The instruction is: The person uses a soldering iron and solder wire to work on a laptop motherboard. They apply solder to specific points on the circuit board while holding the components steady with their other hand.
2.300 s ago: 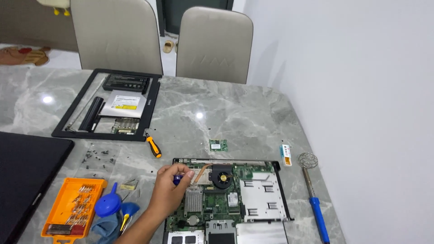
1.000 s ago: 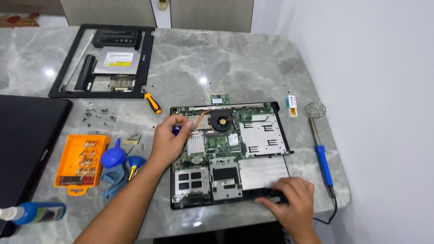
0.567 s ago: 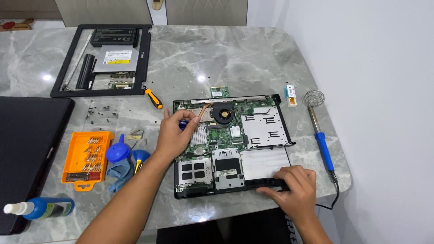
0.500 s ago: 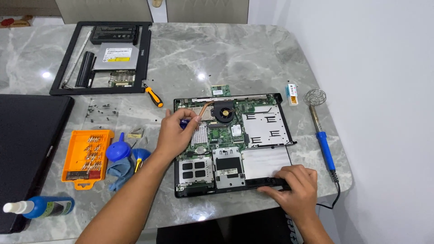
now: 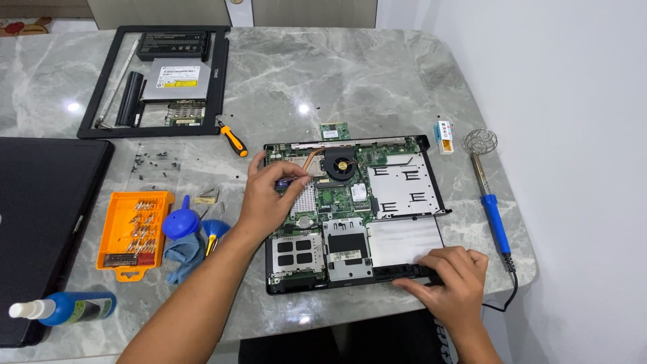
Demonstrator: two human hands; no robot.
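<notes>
An opened laptop base (image 5: 404, 195) lies on the marble table (image 5: 323, 74), its green motherboard, black fan (image 5: 340, 164) and copper heat pipe exposed. My left hand (image 5: 269, 199) hovers over the board's left part, fingers pinched on a small blue-handled screwdriver (image 5: 288, 183) near the heat sink. My right hand (image 5: 451, 273) presses flat on the front right edge of the base, holding nothing.
Left of the base lie an orange bit case (image 5: 131, 229), a blue blower (image 5: 180, 222), a blue cloth, loose screws (image 5: 158, 162) and an orange screwdriver (image 5: 234, 140). A black bezel frame (image 5: 158, 77) holds removed parts. A soldering iron (image 5: 495, 219) lies right; a spray bottle (image 5: 67, 308) and dark laptop lid (image 5: 40, 216) sit left.
The view has dropped closer over the table. My right hand came in and settled on the base's front edge. My left hand stays on the board with the screwdriver.
</notes>
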